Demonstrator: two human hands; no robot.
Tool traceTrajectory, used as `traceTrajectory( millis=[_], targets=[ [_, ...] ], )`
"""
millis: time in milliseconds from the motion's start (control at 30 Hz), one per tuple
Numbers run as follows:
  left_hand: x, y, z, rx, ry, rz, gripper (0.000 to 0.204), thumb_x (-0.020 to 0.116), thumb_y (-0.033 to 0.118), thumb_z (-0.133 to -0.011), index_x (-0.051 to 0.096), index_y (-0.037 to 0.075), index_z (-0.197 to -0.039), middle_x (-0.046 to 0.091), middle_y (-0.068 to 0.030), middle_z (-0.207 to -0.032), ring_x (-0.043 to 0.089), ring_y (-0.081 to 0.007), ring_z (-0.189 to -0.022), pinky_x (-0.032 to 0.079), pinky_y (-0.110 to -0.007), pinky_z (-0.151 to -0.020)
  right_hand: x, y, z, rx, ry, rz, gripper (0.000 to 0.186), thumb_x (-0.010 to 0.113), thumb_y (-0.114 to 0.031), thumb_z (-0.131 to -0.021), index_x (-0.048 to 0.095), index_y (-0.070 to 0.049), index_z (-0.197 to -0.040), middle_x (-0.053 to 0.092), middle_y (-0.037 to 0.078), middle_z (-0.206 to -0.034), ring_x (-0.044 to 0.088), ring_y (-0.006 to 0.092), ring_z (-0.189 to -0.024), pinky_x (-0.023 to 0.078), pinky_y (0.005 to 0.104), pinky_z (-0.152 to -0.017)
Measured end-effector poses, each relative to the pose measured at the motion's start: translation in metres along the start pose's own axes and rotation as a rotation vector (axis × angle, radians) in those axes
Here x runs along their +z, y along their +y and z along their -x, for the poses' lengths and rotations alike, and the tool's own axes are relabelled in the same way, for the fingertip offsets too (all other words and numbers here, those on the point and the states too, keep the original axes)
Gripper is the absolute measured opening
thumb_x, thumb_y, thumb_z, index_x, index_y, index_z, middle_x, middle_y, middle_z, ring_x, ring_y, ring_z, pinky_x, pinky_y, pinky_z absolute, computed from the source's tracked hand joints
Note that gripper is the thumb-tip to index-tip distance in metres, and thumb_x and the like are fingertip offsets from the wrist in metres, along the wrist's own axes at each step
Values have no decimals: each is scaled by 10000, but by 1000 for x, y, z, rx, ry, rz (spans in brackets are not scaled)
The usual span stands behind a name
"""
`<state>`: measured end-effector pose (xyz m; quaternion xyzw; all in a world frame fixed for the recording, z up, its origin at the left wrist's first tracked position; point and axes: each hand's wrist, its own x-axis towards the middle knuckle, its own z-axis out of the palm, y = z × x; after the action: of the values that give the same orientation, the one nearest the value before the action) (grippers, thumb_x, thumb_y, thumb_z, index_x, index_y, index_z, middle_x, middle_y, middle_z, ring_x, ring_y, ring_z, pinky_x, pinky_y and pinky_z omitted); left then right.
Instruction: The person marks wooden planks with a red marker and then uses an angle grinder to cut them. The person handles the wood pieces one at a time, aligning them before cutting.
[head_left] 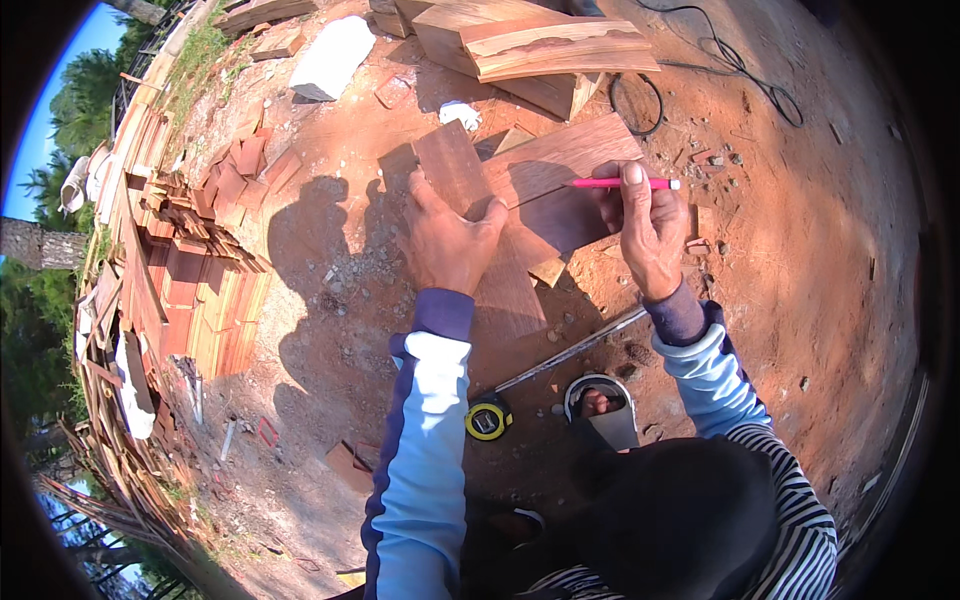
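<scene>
- Wood beneath, spread the left hand [449, 243] across a narrow board [450, 158], with thumb apart from fingers.
- Pinched a pink pencil [598, 183] in the right hand [653, 238], between thumb and fingers.
- Aimed its tip at a wider board [572, 153], just beside the narrow one.

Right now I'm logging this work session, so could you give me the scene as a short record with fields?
Left hand: spread across a long, flat reddish-brown wooden board
Right hand: holding a slim pink pen with a whitish end
Pen tip: pointing left over a wide reddish-brown wooden panel; contact unclear
Measuring tool: round yellow-and-black tape measure, on reddish bare earth
Far left: stacked reddish-brown wooden pieces
Far side: thin black cable
</scene>
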<state>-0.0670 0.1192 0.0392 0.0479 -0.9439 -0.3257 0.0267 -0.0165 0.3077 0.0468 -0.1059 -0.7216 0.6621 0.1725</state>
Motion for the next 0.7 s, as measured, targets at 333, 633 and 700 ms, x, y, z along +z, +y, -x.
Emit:
traceTrajectory(
  millis=[333, 633, 700],
  targets=[
    [-16, -24, -5, -113, 188, 179, 907, 751, 162, -593, 296, -33, -1352, 546, -311, -1157, 585, -446, -1004, 496, -446, -847, -10, -11, 19, -194, 52, -182, 429, 424, -325, -1009, 595, 34, -849, 618, 109, -805, 522, 104, -637, 413, 230, -553],
    [-72, -188, 69, -258, 264, -116, 920, 756, 189, -578, 306, -23, -1352, 520, -303, -1208, 529, -439, -1111, 456, -442, -930, -9, -8, 98, -15, -391, -39, 255, 365, -210, -993, 541, -28, -1018, 599, 67, -710, 539, 103, -623, 454, 252, -580],
    [-78, -217, 90, -326, 182, -258, 903, 740, 190, -600, 305, -14, -1364, 518, -275, -1231, 527, -435, -1115, 451, -436, -941, 3, 3, 120, 168, -546, 23, 191, 393, -150, -981, 529, -51, -1072, 575, 26, -673, 511, 66, -575, 429, 228, -527]
  ],
)
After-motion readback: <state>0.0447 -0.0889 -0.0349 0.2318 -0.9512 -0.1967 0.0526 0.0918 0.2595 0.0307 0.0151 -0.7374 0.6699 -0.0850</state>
